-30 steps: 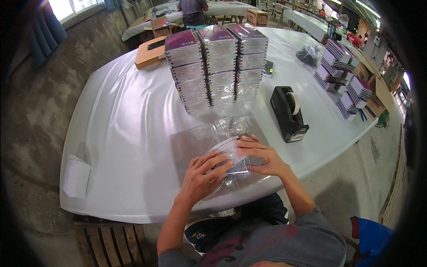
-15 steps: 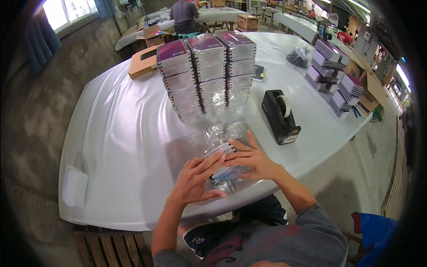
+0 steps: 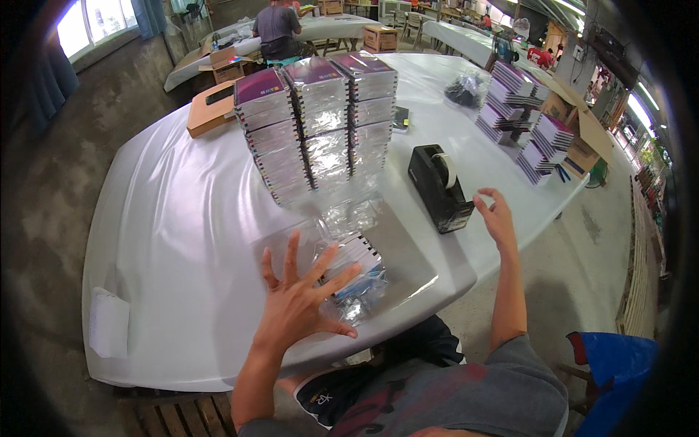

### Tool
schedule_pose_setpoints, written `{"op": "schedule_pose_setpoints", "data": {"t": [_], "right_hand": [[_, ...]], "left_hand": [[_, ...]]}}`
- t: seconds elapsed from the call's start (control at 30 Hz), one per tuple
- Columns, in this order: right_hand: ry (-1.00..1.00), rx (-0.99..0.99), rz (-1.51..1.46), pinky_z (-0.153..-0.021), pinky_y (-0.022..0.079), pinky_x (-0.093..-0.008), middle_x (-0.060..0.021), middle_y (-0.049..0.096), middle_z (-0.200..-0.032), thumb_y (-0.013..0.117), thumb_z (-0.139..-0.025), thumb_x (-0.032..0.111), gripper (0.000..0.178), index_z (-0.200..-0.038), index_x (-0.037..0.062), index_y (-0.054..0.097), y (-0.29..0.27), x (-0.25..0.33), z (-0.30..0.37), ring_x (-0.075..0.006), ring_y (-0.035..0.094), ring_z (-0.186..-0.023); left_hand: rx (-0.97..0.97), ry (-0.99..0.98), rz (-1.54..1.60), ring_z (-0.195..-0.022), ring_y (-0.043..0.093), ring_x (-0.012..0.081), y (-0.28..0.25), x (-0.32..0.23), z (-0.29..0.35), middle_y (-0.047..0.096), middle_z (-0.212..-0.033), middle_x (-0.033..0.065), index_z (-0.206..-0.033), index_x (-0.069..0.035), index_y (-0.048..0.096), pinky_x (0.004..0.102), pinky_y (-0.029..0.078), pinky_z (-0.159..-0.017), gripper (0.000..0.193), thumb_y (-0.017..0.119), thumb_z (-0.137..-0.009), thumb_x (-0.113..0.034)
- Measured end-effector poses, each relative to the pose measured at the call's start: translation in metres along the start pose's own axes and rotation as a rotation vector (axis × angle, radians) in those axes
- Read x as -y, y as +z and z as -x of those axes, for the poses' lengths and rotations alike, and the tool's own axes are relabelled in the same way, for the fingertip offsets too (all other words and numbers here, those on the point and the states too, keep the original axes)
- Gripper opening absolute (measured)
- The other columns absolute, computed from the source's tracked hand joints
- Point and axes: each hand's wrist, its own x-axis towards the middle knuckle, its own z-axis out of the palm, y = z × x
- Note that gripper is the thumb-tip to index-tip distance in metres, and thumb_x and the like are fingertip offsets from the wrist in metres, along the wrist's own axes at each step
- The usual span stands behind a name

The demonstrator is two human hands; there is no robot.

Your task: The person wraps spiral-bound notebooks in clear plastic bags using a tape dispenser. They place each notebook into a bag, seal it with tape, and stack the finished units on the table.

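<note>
- Left hand [image 3: 297,302] splayed, gripping nothing, seemingly steadying the film-wrapped notebook bundle [image 3: 358,253] near the table's [image 3: 182,291] front edge.
- Right hand [image 3: 497,218] bent-fingered beside the tape dispenser [image 3: 431,191] (placed, apparently, for easy reach); whether it pinches tape, I cannot tell.

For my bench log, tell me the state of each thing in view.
Left hand, fingers spread
Right hand, fingers bent
Pack, lying in clear film
Tape dispenser, loaded
Wrapped stacks, upright
Booklet piles, staggered
Right cardboard box, flap raised
Phone, screen dark
</note>
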Motion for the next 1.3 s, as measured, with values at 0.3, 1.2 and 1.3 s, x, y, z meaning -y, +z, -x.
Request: {"op": "schedule_pose_setpoints", "data": {"t": [0.3,1.2,1.3], "right_hand": [[0.358,0.477,-0.669,-0.077,0.035,-0.0361,0.0054,0.056,-0.09,0.063,-0.084,0.041,0.023,-0.088,0.0182,0.062,0.019,-0.023,-0.028,-0.0127,0.044,-0.084],[-0.324,0.808,-0.47,-0.042,0.038,-0.0202,-0.0044,0.065,-0.069,0.065,-0.081,0.004,0.073,-0.143,0.0105,0.027,0.022,0.122,0.051,-0.0067,0.057,-0.055],[-0.383,1.15,-0.364,-0.047,0.039,-0.0206,-0.0042,0.063,-0.068,0.064,-0.081,0.004,0.09,-0.148,0.0111,0.005,0.045,0.175,0.054,-0.0055,0.052,-0.055]], "left_hand": [[0.035,0.017,-0.032,-0.14,-0.006,0.0413,-0.004,0.003,-0.003,0.039,-0.144,-0.0001,-0.128,-0.043,0.05,0.0583,-0.021,-0.104,0.098,0.062,-0.039,-0.081],[0.024,0.038,-0.032,-0.14,-0.006,0.0414,-0.004,0.004,-0.002,0.038,-0.144,0.0003,-0.128,-0.042,0.051,0.0591,-0.022,-0.103,0.09,0.067,-0.046,-0.076],[0.008,0.058,-0.07,-0.14,-0.007,0.0413,-0.002,0.008,-0.003,0.038,-0.145,-0.0001,-0.129,-0.042,0.05,0.0591,-0.023,-0.102,0.091,0.066,-0.046,-0.077]]}}
